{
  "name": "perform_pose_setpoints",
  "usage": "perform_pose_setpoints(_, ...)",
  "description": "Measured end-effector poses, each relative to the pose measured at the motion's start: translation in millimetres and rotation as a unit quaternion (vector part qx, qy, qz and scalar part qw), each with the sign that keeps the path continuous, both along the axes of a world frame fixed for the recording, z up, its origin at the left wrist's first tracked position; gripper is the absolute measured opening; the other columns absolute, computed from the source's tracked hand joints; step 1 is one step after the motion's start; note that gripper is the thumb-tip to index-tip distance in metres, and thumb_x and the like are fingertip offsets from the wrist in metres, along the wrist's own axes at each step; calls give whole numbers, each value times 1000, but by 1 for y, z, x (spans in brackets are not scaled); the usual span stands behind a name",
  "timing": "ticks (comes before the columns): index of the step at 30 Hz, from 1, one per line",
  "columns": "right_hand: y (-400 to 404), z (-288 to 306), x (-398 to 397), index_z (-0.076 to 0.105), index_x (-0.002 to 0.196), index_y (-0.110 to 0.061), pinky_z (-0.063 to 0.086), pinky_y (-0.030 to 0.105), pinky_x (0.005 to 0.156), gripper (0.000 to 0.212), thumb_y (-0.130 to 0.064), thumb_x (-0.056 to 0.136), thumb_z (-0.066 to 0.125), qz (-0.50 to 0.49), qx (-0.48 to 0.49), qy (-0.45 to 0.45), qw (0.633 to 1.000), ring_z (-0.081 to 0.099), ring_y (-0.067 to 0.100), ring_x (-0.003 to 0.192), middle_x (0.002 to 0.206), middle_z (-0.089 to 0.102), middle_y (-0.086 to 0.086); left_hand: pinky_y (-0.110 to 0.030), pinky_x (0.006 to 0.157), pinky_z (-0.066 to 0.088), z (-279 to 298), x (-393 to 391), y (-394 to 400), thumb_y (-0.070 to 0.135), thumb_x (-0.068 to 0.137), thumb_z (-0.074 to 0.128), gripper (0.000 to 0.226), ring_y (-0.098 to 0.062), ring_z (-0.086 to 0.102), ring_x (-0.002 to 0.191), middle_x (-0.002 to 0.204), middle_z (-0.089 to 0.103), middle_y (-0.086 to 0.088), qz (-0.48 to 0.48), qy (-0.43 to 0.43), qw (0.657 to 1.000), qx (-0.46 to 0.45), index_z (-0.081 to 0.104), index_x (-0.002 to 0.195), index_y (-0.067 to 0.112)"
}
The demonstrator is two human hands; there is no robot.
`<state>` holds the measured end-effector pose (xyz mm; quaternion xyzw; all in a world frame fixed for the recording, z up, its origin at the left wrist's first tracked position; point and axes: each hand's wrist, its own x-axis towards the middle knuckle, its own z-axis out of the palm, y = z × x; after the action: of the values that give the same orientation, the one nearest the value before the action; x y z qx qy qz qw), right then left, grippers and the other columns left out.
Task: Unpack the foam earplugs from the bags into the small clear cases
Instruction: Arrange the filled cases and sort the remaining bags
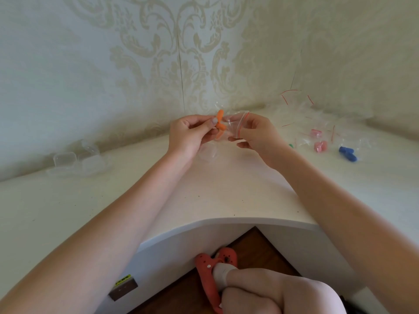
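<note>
Left hand (189, 134) pinches 2 tapered orange foam earplugs (219, 123).

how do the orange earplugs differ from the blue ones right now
The orange earplugs are in the air, pinched by the left hand beside the bag held by the right hand. The blue earplugs lie untouched on the table, far right. Both look like pairs outside any case.

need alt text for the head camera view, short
Over a white corner desk, a person's left hand pinches two orange foam earplugs while the right hand holds a small clear zip bag. Empty clear cases sit left; more bags lie right.
</note>
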<state>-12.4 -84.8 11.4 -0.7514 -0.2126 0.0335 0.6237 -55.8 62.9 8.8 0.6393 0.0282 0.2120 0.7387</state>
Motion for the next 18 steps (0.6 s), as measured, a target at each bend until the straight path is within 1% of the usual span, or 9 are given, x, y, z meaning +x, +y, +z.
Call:
perform_pose_setpoints(2,-1,0,0,67,93,-34,49,22,68,31,-5,84,62,10,9,-7,1000,65,12,77,89,68,-7,-14,59,53,0,0,0,-2,86,63,14,-4,66,58,68,70,-1,-1,10,1000,1,67,99,-5)
perform_pose_setpoints(4,-1,0,0,67,99,-34,49,20,68,41,2,82,58,16,17,-14,1000,63,8,73,92,64,-10,-13,60,52,0,0,0,-4,87,62,17,-4,66,58,70,68,-4,3,19,1000,7,65,103,-7)
perform_pose_setpoints(7,0,-1,2,63,114,-38,48,20,69,59,9,83,46,55,-1,-21,998,55,7,68,89,58,-12,-14,59,52,1,-1,-1,-4,86,63,8,-5,67,57,59,68,3,3,20,1000,23,64,91,2)
perform_pose_setpoints(10,2,-3,3,58,116,-50,47,25,71,66,5,85,41,95,-34,-18,995,48,11,70,76,58,-23,-12,52,47,4,-4,-2,-2,83,67,13,-4,65,53,66,67,-2,15,18,999,25,62,92,6)
perform_pose_setpoints(12,3,-3,3,57,115,-52,46,25,69,55,-6,87,47,99,-48,-22,994,48,10,71,77,58,-21,-12,48,46,5,-5,-2,-2,81,70,18,-2,63,50,68,65,-2,28,18,999,31,59,92,7)
perform_pose_setpoints(14,4,-2,2,58,111,-42,46,26,68,33,-18,89,55,86,-40,-19,995,51,9,74,82,59,-11,-13,50,47,4,-4,-1,-2,79,71,20,-2,63,51,65,65,0,27,20,999,37,58,91,7)
perform_pose_setpoints(16,4,-1,2,56,103,-32,46,28,68,12,-25,93,55,70,-24,-11,997,53,8,76,78,60,-11,-14,54,50,2,-1,1,-1,81,71,18,-3,64,53,66,65,-1,16,22,998,47,57,92,5)
perform_pose_setpoints(17,4,-1,1,54,100,-29,46,28,68,5,-29,95,54,65,-21,-11,998,54,7,76,77,61,-13,-16,57,51,1,0,2,0,82,70,16,-5,65,55,66,65,-1,10,22,998,54,57,90,6)
perform_pose_setpoints(18,4,-1,1,52,99,-27,47,27,67,7,-33,96,51,60,-22,-12,998,56,7,76,78,62,-13,-17,58,52,0,1,1,1,83,70,15,-6,66,57,66,66,0,3,21,998,61,57,87,7)
